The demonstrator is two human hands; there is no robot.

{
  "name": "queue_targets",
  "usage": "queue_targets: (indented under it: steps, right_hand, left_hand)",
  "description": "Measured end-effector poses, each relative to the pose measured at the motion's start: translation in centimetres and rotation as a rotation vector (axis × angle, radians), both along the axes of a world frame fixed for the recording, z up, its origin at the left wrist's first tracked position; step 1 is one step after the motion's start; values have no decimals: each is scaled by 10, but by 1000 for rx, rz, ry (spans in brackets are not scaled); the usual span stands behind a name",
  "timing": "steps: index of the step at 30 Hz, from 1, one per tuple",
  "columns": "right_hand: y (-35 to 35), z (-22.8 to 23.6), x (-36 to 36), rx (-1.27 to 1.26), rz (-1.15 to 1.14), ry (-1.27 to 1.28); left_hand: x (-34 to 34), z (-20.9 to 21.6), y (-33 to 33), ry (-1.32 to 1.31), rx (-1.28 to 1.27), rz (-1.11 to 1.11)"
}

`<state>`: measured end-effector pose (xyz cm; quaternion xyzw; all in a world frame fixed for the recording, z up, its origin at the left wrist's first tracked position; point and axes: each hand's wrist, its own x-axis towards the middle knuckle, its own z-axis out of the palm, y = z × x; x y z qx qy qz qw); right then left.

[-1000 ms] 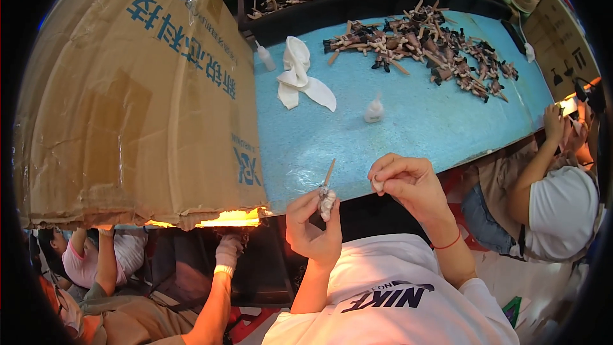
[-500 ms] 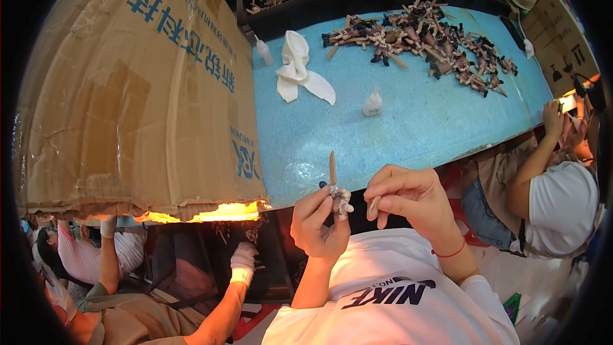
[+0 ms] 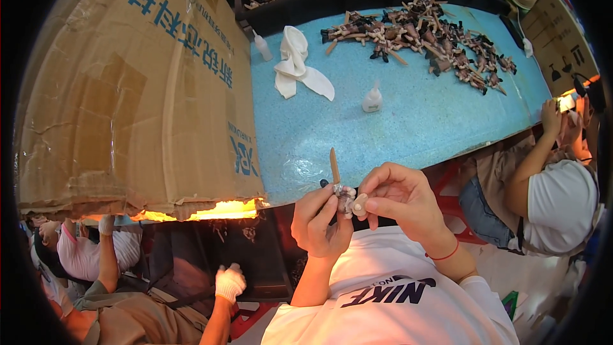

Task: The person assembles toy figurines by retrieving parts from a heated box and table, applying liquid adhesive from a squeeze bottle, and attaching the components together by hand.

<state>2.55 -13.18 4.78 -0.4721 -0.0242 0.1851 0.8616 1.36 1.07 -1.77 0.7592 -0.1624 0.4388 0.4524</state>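
Close to my body, in front of the table's near edge, my left hand (image 3: 317, 227) is closed around a small figurine (image 3: 345, 198) in pale and brown tones. A tan blade-shaped piece (image 3: 334, 165) sticks up from it, and a dark round part shows by my fingertips. Between the thumb and fingers of my right hand (image 3: 408, 201) is a small beige oval piece (image 3: 360, 204), brought up against the figurine's right side. Whether the two are joined cannot be made out. On the blue table (image 3: 408, 131) stands a small white squeeze bottle (image 3: 372, 99).
A pile of similar figurines (image 3: 415, 35) covers the table's far right. A white cloth (image 3: 292, 67) and another squeeze bottle (image 3: 262, 46) lie far left. A large cardboard box (image 3: 140, 102) walls the left side. Black bins (image 3: 332, 6) stand behind; co-workers sit on both sides.
My right hand has moved left, bringing the oval piece against the figurine. At lower left, a co-worker's gloved hand has shifted down and toward the left.
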Motion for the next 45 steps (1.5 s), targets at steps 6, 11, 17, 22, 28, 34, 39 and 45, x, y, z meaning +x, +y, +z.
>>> queue_targets:
  steps: [6, 11, 17, 22, 28, 34, 39, 45]
  right_hand:
    - [-1, -8, 3, 80, 76, 45]
    - [2, -8, 1, 71, 33, 48]
    - [6, -14, -2, 93, -12, 42]
    - [6, -10, -2, 79, -3, 84]
    - [3, -7, -3, 74, 27, 116]
    - [-8, 0, -4, 51, 23, 68]
    - [-18, -2, -6, 39, 86, 24]
    - [-26, 3, -10, -25, 59, -91]
  left_hand:
    - [0, 1, 0, -17, 11, -1]
    - [1, 3, 2, -37, 31, -3]
    - [3, 5, 4, -36, 71, -6]
    - [4, 8, 6, -33, 114, 28]
    - [2, 15, 2, 101, 34, -38]
    - [-1, 26, 3, 371, -272, -372]
    - [-5, 40, 7, 429, -269, -486]
    - [-8, 51, 1, 455, -226, -474]
